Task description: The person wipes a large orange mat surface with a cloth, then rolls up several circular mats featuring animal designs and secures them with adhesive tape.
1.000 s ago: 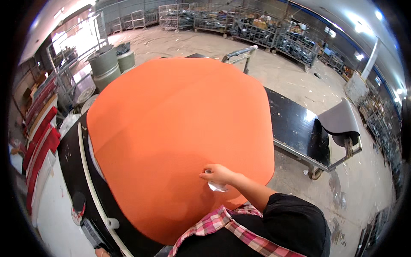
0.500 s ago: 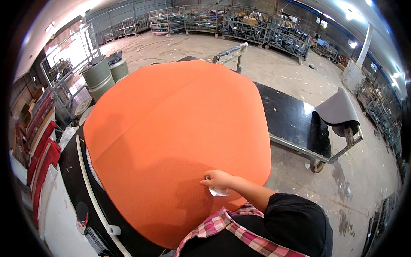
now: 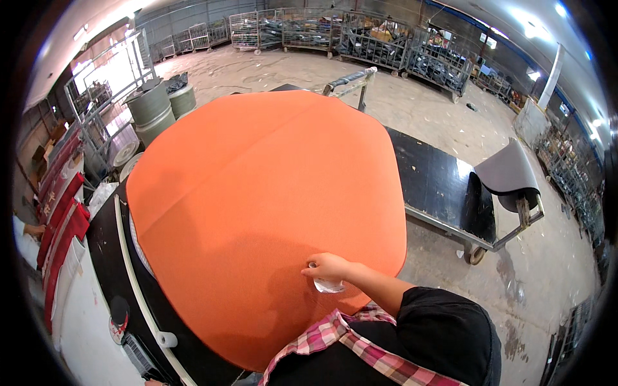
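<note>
A large orange sheet (image 3: 270, 180) with rounded corners lies spread before me, a faint fold line running across it. My right hand (image 3: 328, 266) is over its near part, fingers curled closed round a small whitish, shiny thing (image 3: 330, 287) whose kind I cannot make out. Part of it sticks out below the palm; a small round end shows by the thumb. At the bottom edge, left of the sheet, a sliver of skin (image 3: 153, 383) shows; whether it is my left hand I cannot tell, and no fingers can be read there.
A long pale strip (image 3: 136, 257) and a small white roll (image 3: 167, 339) lie on the black table (image 3: 106, 241) at left. A black-topped cart (image 3: 438, 180) with a grey sheet (image 3: 508, 168) over its handle stands right. Green drums (image 3: 152, 110) and wire cages (image 3: 376, 40) stand beyond. Another person's hand (image 3: 35, 229) touches red material (image 3: 56, 222).
The view has shifted slightly. Another person's hand and pale sleeve have come into sight at the far left. My right hand stays in nearly the same place, still closed.
</note>
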A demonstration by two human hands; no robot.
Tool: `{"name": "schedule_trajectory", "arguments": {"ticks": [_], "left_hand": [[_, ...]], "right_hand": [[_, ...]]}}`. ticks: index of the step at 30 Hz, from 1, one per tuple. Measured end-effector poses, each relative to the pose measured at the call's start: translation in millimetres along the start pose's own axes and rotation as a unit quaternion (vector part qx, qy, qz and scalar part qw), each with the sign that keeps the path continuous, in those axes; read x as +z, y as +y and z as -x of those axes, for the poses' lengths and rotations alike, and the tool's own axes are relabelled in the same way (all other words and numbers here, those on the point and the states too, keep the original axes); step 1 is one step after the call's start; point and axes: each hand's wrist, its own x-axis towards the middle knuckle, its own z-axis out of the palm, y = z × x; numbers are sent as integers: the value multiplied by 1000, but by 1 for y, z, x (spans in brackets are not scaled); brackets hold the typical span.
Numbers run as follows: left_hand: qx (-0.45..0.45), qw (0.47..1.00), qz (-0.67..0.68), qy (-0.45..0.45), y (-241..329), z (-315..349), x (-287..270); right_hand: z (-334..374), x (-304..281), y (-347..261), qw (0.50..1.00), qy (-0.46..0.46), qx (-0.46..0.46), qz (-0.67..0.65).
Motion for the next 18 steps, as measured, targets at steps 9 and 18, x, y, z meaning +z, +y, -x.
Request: {"name": "schedule_trajectory", "arguments": {"ticks": [9,18], "left_hand": [[8,1000,4,-20,-45,-43,51],[32,993,91,72,-54,-38,77]], "right_hand": [[-4,3,-11,999,10,-1,46],[-2,2,-4,1000,19,8,19]]}}
